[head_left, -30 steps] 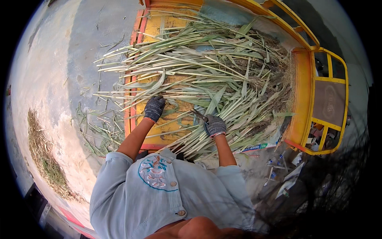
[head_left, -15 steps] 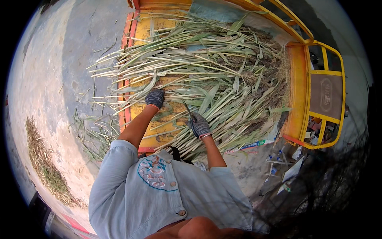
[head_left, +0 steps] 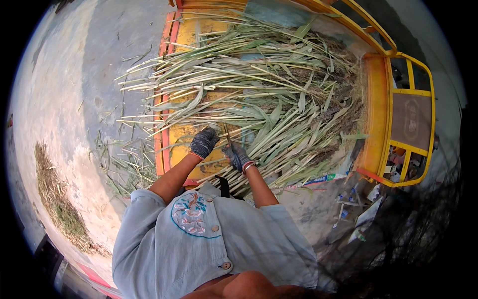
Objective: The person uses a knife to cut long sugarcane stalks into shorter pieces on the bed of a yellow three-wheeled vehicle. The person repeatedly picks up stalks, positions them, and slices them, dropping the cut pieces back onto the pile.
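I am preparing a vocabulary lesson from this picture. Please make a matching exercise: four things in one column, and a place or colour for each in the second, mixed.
Things:
1. left gloved hand
2. right gloved hand
3. long green-and-pale cut stalks
4. dry brown grass strip

Places or colours:
A. piled across the orange-yellow metal cart bed
B. on grey ground, far left
C. grip on a thin dark stick
D. resting on stalks above the orange rail

Pairs: 1-D, 2-C, 3-A, 4-B

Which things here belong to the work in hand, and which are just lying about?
In use: left hand, right hand, thin stalk in the right hand, pile of green stalks, yellow cart bed.
Lying about: scattered cuttings, dry grass heap, litter.
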